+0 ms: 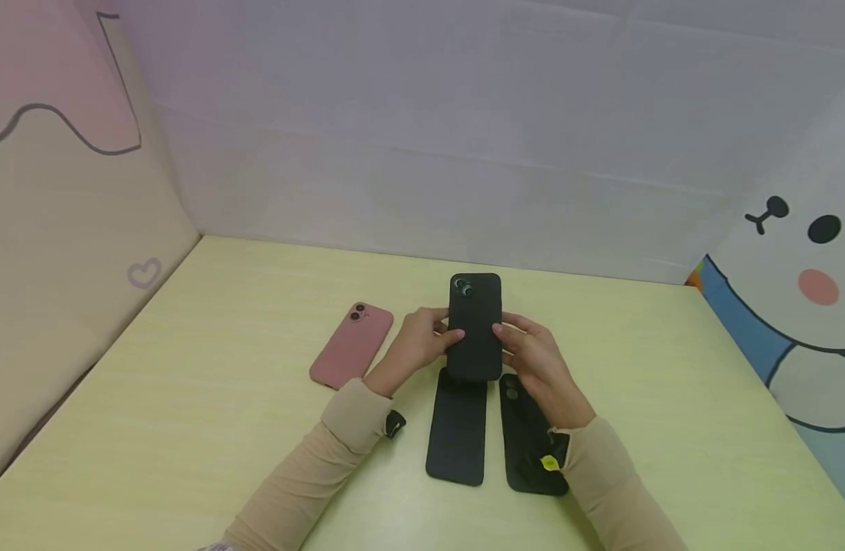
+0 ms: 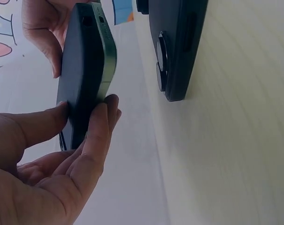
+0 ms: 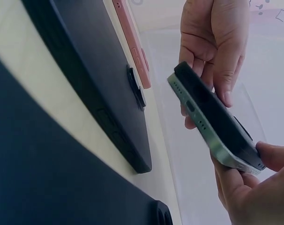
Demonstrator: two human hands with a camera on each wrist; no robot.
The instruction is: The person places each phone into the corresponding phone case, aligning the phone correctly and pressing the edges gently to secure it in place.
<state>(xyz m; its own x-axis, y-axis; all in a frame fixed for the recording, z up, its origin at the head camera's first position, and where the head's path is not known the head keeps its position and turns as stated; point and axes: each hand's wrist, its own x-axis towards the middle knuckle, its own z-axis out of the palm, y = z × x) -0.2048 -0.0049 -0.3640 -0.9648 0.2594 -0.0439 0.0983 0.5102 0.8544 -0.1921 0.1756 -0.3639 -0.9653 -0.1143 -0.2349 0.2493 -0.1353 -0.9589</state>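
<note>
Both hands hold a smartphone (image 1: 475, 329) in a matte black case (image 2: 72, 79), raised above the table with its camera side toward the head view. My left hand (image 1: 422, 337) pinches one long side, thumb on the case and fingers behind. On the opposite side, my right hand (image 1: 536, 360) grips the same way. At the bottom end, the phone's pale green metal edge (image 3: 221, 152) stands out from the case, which sits partly off it there. The charging port shows in the right wrist view. Part of the phone's screen side is hidden by fingers.
A black phone (image 1: 457, 432) lies just below the held one, its top end covered. Another black phone (image 1: 529, 451) lies partly under my right wrist. To the left rests a pink phone (image 1: 353, 344), camera lenses up. A pale wall (image 1: 464, 153) closes off the table's far edge.
</note>
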